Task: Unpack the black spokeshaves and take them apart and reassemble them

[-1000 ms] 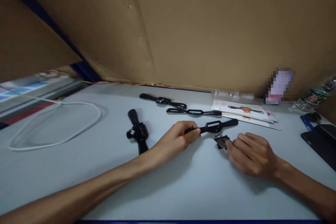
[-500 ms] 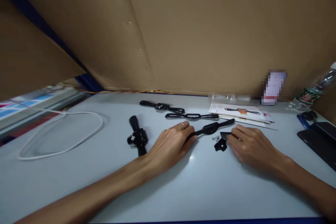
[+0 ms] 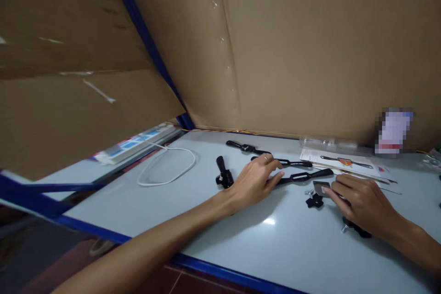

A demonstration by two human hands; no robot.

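The right grip (image 3: 356, 197) is closed in a pinch on the blade (image 3: 321, 188), its thumb covering part of the plate. The left grip (image 3: 255, 178) is half curled, thumb and forefinger apart, at one handle of the near frame (image 3: 310, 175); it hides that end, so whether it has hold cannot be told. It also overlaps the far frame (image 3: 298, 164) just beyond. Left of it, a black tool (image 3: 224, 177) is partly lost behind the forearm. Under the right wrist, a dark part (image 3: 358, 229) with a silver screw is half hidden. The bottle (image 3: 432, 160), far right of the right grip, is cut off, and the phone (image 3: 394, 133) beyond is pixelated.

Both grips are over a pale, glossy bench (image 3: 241, 239) edged in blue. Creased brown cardboard (image 3: 310, 55) walls it beyond them; dim reddish floor (image 3: 182, 280) shows below.

Just left of the right grip are a lobed black cap (image 3: 314, 200) and a shiny screw (image 3: 309, 193). The frames are slim, glossy black and slotted. Past the right grip lie printed cards (image 3: 344, 161); well left of the left grip, a smooth white cable (image 3: 165, 183) loops.
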